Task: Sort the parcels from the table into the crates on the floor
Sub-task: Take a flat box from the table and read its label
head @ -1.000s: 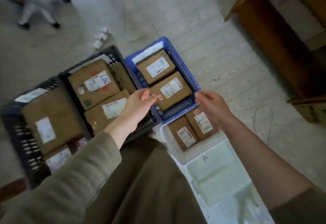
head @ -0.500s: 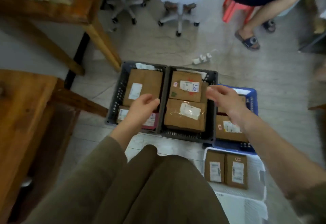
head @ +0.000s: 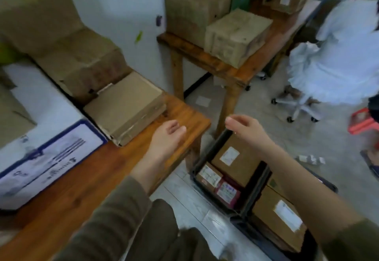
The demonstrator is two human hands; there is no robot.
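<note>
On the wooden table (head: 86,180) at my left lie a flat brown parcel (head: 125,106), a stack of larger cardboard boxes (head: 67,41) behind it, and a white parcel with a blue border (head: 49,158). My left hand (head: 166,141) hovers over the table's right end, fingers loosely curled, holding nothing. My right hand (head: 246,131) is empty too, held above a black crate (head: 207,156) on the floor that contains brown parcels (head: 235,162). A second black crate (head: 254,195) with a brown parcel (head: 276,217) sits to its right.
A second wooden table (head: 223,65) stands farther back, carrying several cardboard boxes (head: 238,35). A person in white sits on a wheeled chair (head: 297,104) at right. A red stool (head: 363,121) and paper scraps (head: 311,159) are on the grey floor.
My view has swung from the floor crates left and up to the table. Both hands stayed empty and moved with it, the left now over the table end.
</note>
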